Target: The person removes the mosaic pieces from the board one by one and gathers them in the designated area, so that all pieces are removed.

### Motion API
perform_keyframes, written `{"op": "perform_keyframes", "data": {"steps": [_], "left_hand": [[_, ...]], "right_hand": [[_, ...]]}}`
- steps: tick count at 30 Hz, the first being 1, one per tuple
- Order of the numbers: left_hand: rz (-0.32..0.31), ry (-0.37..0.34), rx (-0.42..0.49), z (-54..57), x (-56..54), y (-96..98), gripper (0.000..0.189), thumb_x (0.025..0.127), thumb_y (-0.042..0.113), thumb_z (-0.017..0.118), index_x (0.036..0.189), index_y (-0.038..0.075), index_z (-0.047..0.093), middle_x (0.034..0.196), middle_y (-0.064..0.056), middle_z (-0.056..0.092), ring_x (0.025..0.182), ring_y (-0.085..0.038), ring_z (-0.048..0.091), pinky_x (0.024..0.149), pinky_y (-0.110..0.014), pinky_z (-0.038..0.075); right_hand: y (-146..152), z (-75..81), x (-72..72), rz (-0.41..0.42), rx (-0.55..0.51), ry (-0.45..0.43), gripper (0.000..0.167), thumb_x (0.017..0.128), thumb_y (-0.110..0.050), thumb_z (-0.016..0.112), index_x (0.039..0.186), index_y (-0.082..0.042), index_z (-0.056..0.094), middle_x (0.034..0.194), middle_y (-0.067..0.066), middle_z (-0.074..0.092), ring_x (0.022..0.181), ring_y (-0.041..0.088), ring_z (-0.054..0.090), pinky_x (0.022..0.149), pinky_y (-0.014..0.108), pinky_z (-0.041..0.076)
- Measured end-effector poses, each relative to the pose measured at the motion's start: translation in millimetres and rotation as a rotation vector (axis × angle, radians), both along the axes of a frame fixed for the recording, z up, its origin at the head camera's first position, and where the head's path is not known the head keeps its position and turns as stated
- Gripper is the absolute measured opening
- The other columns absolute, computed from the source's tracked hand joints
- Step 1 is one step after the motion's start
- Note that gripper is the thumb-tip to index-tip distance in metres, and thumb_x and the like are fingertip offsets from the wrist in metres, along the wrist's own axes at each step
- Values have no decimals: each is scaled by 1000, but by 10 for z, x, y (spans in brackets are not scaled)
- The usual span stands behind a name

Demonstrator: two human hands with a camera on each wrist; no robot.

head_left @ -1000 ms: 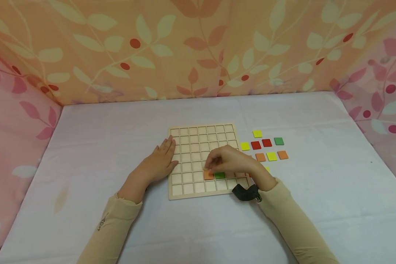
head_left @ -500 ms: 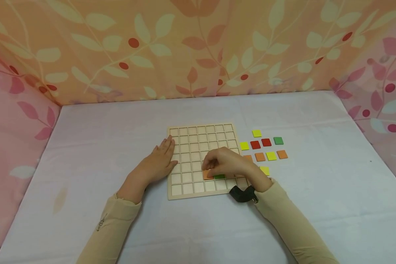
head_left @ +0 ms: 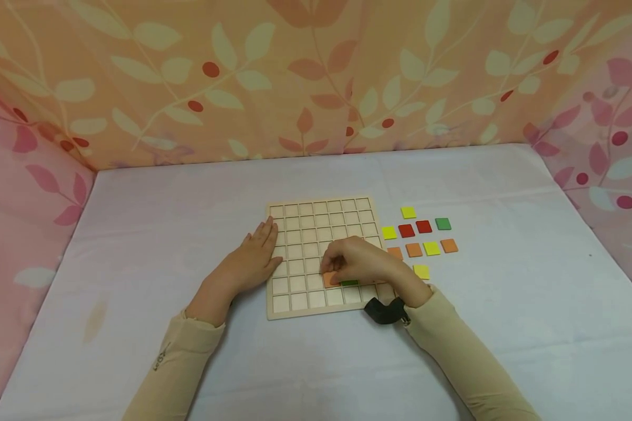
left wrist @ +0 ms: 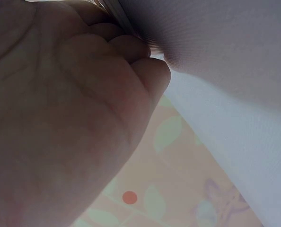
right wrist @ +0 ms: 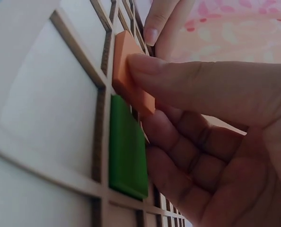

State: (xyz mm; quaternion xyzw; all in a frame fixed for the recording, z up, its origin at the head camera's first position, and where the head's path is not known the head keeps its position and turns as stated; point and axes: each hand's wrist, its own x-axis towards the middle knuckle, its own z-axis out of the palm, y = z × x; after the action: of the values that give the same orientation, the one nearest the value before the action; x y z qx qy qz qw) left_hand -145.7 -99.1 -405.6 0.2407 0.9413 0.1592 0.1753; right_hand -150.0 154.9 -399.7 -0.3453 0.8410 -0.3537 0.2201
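Note:
A wooden grid board (head_left: 297,302) lies flat on the white cloth. My left hand (head_left: 253,261) rests along its left edge, fingers straight and fingertips over the rim; the left wrist view shows mostly the palm (left wrist: 83,94). Over the lower middle of the grid, my right hand (head_left: 360,260) pinches an orange square tile (head_left: 330,280). In the right wrist view the thumb lies on the face of this orange tile (right wrist: 125,66), which sits slightly tilted at its cell. Beside it a green tile (right wrist: 126,146) sits in the neighbouring cell, partly covered by the right hand in the head view.
Right of the board lie several loose tiles: yellow ones such as the yellow tile (head_left: 408,213), two red, including the red tile (head_left: 423,226), a green tile (head_left: 443,224), and orange ones like the orange tile (head_left: 449,245). Patterned cloth (head_left: 316,76) stands behind the table.
The right hand has shifted slightly left and down over the orange tile, covering more of the green one. The left hand holds its place. The head view has drifted slightly.

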Motion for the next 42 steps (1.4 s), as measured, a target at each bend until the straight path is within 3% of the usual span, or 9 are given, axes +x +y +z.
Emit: {"op": "perform_keyframes", "data": {"steps": [20,42], "left_hand": [[-3,1,1,-18,-7,2,68,101,27,42,147,-8,6,155,-21,-3,142,-35,1,113,-51,11],[-8,17,5,-11,10,-2,68,101,25,43,147,-10,7,155,-22,-2,142,-36,2,112,-52,12]], "right_hand": [[61,15,-42,43,-108,-28,12,78,2,74,86,-6,72,87,-2,68,77,7,62,72,24,53],[78,53,-34,34,-115,-51,8,79,1,73,86,-3,73,84,1,69,77,8,63,73,24,54]]}}
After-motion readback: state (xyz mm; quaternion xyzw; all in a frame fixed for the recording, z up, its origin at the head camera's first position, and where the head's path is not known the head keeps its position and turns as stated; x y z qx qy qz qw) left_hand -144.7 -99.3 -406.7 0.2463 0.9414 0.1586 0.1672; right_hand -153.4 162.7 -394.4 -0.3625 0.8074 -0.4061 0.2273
